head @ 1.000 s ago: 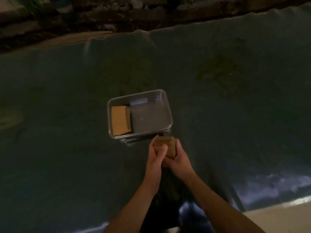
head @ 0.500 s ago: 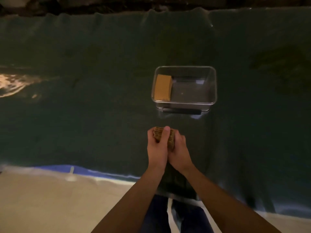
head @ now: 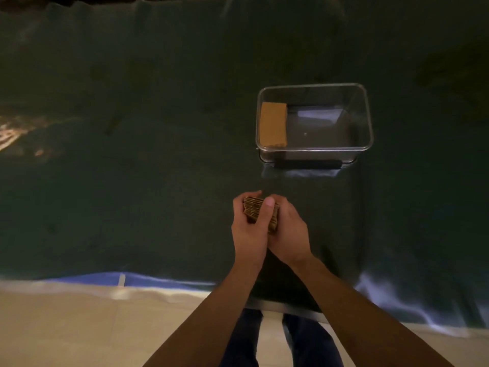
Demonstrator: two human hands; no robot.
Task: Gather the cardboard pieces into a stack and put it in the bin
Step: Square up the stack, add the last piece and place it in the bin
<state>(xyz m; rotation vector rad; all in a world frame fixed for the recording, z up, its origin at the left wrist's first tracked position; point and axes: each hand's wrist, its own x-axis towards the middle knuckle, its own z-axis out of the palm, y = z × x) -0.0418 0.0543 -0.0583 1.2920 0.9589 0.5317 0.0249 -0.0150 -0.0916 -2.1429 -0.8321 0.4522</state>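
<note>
A stack of brown cardboard pieces (head: pixel 252 209) stands on edge between both hands, just above the dark green cloth. My left hand (head: pixel 250 234) wraps its left side with the thumb over the top. My right hand (head: pixel 289 234) presses against its right side. A clear plastic bin (head: pixel 367 120) sits farther away and to the right of the hands. Inside it, another cardboard stack (head: pixel 273 124) lies flat against the left wall. The rest of the bin floor is bare.
The dark green cloth (head: pixel 132 181) covers the table. Its near edge (head: pixel 132 280) runs below the hands, with a tiled floor (head: pixel 79 327) and my legs (head: pixel 277 337) beyond. A lit patch (head: pixel 16 133) shows at the far left.
The view has shifted left and down, so the bin now appears farther right. Both hands have drawn back from the bin, still holding the cardboard stack, now turned on edge.
</note>
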